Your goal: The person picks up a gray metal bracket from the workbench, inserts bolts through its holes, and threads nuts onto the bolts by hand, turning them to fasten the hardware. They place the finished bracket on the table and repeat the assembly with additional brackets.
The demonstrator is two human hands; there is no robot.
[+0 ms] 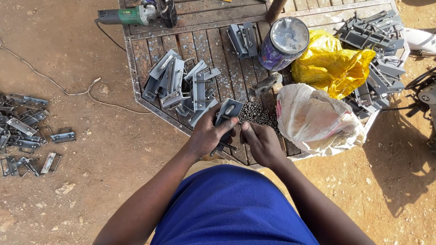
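Under our hands the table (pixel 206 43) runs off the top edge. Beyond the right hand (pixel 261 143), a white sack (pixel 313 118) and yellow bag (pixel 334 63) hide their contents; a tin can (pixel 282 43) stands behind them. Our left hand (pixel 210 135) grips a grey metal bracket (pixel 227 113), slotted and flat. The right hand pinches something too small to identify, just short of the small tubes (pixel 255 113).

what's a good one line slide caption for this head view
Seen from above, a left hand holds a grey metal bracket while the right hand works beside small metal tubes on a wooden table.
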